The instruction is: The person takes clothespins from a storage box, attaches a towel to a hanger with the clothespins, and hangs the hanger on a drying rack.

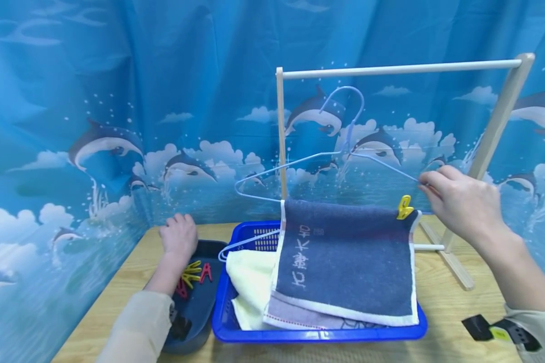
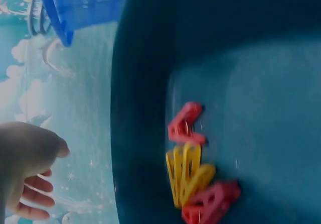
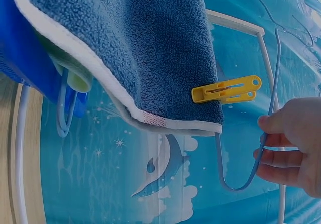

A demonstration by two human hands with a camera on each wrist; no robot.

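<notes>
My right hand [image 1: 465,201] pinches the right end of a light blue wire clothes hanger [image 1: 309,157] between thumb and fingers. Over the hanger's lower bar hangs a dark blue towel [image 1: 349,257] with white edging. One yellow clothespin [image 3: 225,90] bites the towel's top edge near the right corner, close to that hand. My left hand [image 1: 180,237] is over the far end of a dark bin [image 1: 195,322]; in the left wrist view its fingers are loosely bent with nothing in them. Inside the bin lie yellow clothespins [image 2: 185,169] and red clothespins [image 2: 185,126].
A blue basket [image 1: 318,336] stands beneath the towel, holding a pale yellow cloth [image 1: 250,282] and another hanger [image 1: 250,243]. Behind it, a wooden rack [image 1: 399,69] spans the right side with a white top rail. A dolphin-print curtain [image 1: 209,101] closes off the back.
</notes>
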